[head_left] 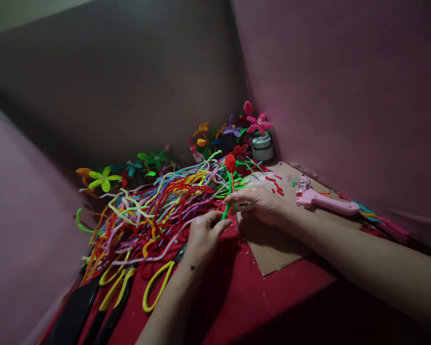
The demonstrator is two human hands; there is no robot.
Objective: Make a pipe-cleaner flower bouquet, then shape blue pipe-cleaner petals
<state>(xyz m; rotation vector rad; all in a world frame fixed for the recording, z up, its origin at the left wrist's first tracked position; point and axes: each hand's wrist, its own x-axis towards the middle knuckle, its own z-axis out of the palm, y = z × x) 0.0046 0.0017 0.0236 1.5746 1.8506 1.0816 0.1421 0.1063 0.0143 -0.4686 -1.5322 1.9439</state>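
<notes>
Snugly, left grip [204, 236] and right grip [255, 202] (both closed) on green stem [226, 211]

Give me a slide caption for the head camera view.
Left hand and right hand hold a red flower by its stem beside a colourful heap of fuzzy wires.

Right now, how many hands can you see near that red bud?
2: the left hand pinches the green stem low down; the right hand holds it higher, below the red bud.
</notes>
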